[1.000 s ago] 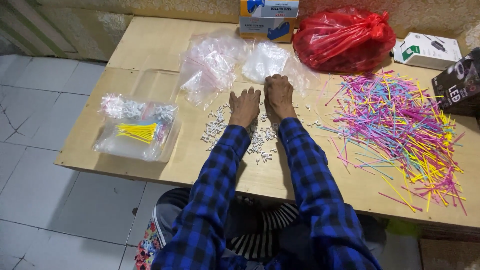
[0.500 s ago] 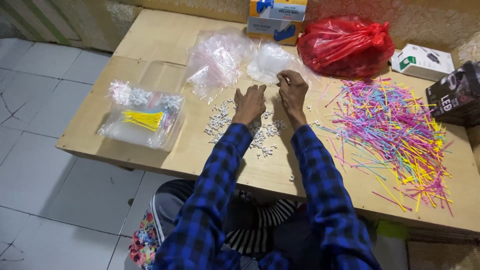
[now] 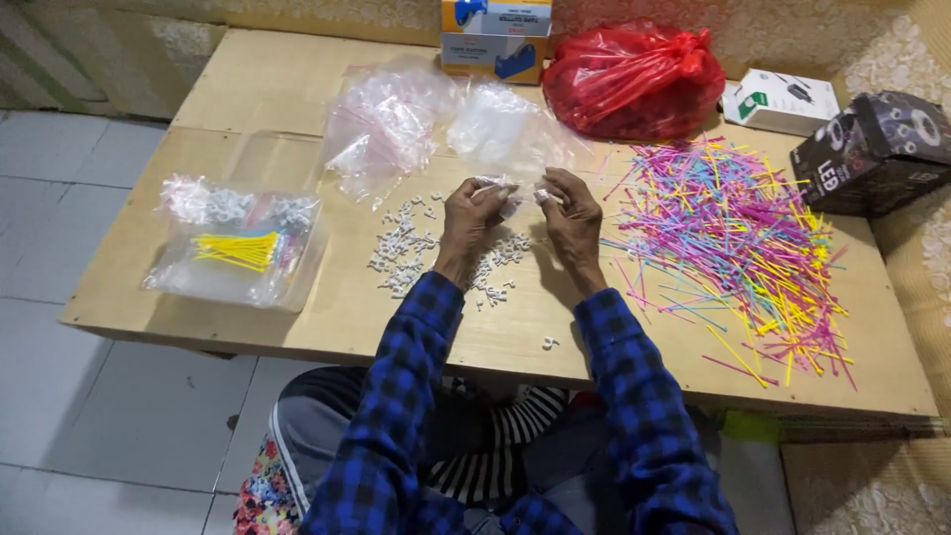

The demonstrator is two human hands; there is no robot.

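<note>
My left hand (image 3: pixel 471 220) and my right hand (image 3: pixel 572 213) are raised side by side above the wooden table (image 3: pixel 297 109), fingertips meeting on a small clear plastic bag (image 3: pixel 509 190) held between them. Beneath and to the left of my hands lies a scatter of small white plastic pieces (image 3: pixel 406 253). A wide heap of thin pink, yellow and blue sticks (image 3: pixel 738 233) spreads out just right of my right hand. Both sleeves are blue and black checked.
Clear plastic bags (image 3: pixel 386 124) lie behind my hands. A clear bag with yellow sticks and white pieces (image 3: pixel 238 253) sits at the left. A red bag (image 3: pixel 634 74), an orange-blue box (image 3: pixel 495 35), a white box (image 3: pixel 783 99) and a dark box (image 3: pixel 872 149) line the far and right edges.
Both hands have lifted off the white pieces and come together on a small clear bag. The camera has come nearer to the table.
</note>
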